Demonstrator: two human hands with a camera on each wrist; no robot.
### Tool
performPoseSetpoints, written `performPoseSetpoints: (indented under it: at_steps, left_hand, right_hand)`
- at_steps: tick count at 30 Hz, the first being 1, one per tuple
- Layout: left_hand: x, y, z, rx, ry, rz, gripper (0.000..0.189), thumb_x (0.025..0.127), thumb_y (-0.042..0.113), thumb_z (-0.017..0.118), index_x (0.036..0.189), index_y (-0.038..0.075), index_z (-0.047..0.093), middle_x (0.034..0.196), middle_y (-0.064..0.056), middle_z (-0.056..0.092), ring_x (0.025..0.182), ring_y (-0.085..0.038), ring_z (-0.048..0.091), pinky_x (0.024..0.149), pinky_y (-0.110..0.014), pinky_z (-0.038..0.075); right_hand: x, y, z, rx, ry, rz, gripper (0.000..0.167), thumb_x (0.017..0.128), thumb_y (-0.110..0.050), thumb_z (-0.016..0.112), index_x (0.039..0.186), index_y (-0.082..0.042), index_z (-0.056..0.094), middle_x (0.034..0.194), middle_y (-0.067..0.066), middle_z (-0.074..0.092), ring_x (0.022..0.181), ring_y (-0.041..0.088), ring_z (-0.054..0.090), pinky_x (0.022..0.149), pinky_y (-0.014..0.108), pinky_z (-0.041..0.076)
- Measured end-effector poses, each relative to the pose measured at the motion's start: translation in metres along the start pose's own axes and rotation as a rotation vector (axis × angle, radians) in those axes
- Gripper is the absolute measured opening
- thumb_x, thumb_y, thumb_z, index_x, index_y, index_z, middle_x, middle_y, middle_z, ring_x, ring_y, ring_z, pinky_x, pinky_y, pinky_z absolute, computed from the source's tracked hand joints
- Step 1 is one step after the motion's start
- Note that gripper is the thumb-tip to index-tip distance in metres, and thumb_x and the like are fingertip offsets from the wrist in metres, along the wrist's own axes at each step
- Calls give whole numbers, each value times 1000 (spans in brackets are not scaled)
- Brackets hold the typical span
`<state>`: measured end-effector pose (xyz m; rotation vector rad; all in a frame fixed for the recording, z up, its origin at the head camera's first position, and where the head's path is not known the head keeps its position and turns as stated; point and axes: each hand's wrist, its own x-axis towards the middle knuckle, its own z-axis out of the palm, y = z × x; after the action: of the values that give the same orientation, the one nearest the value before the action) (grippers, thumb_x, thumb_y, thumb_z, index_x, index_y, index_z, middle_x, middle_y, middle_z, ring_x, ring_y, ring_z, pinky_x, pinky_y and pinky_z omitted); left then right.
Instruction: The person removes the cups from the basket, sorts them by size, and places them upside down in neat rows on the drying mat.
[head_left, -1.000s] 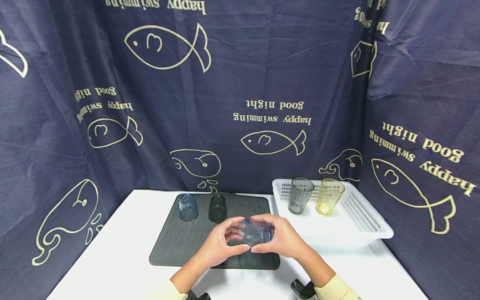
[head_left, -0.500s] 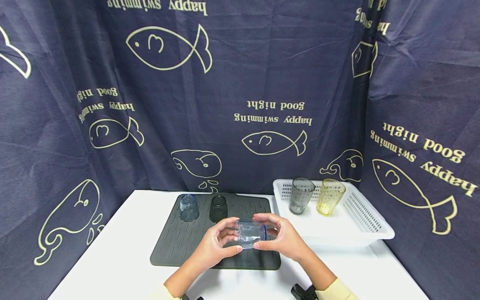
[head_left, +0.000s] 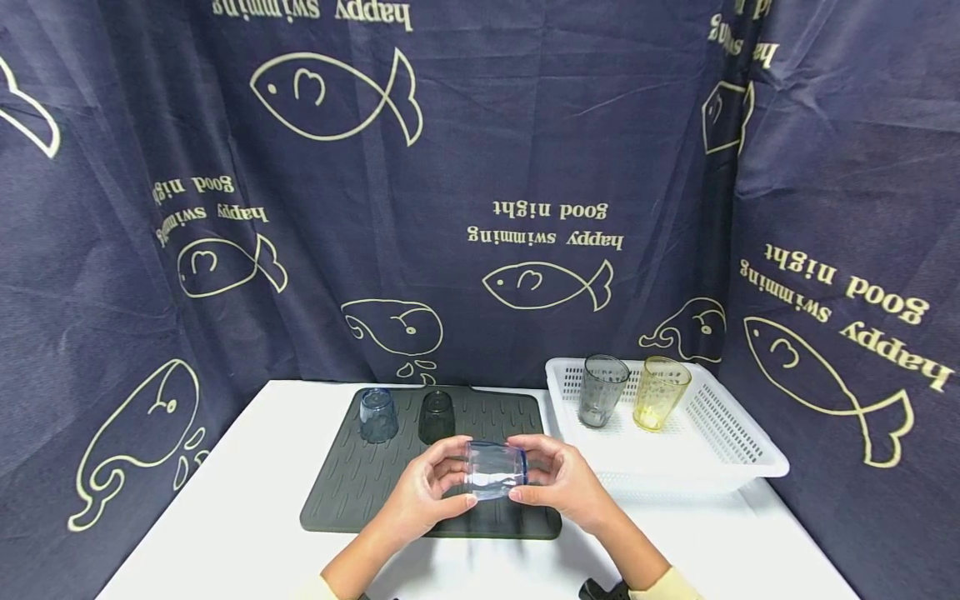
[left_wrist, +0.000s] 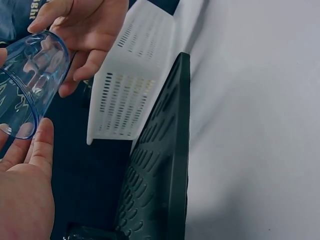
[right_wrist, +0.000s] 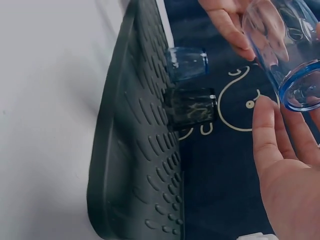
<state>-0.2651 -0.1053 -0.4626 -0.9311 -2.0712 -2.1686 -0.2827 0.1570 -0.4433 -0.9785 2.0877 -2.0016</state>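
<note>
Fingers of the left hand (head_left: 423,498) and right hand (head_left: 564,483) curl round a clear blue cup (head_left: 494,470) above the mat (head_left: 352,492).

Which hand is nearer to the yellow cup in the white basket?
Right. The right hand is left of and nearer than the yellow cup; the left hand is farther left, across the clear blue cup.
</note>
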Motion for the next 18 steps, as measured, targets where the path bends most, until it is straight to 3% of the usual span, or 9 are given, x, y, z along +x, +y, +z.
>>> performPoseSetpoints:
  at_steps: [5,18]
  left_hand:
    - [-1,-1,0,-8,1,0,74,80,-4,80,146,-3,46,138,-28,51,112,-9,63,99,-19,55]
    - [-4,-1,-6,23,13,-38,77,83,-1,80,150,-1,42,142,-25,50,114,-8,62,100,-21,55]
  right_hand:
    - [-1,3,3,84,0,17,71,80,0,85,140,16,49,122,2,68,106,11,70,90,27,61]
    - [3,14,10,136,45,-36,68,80,5,83,136,20,48,123,-4,70,107,10,70,91,27,61]
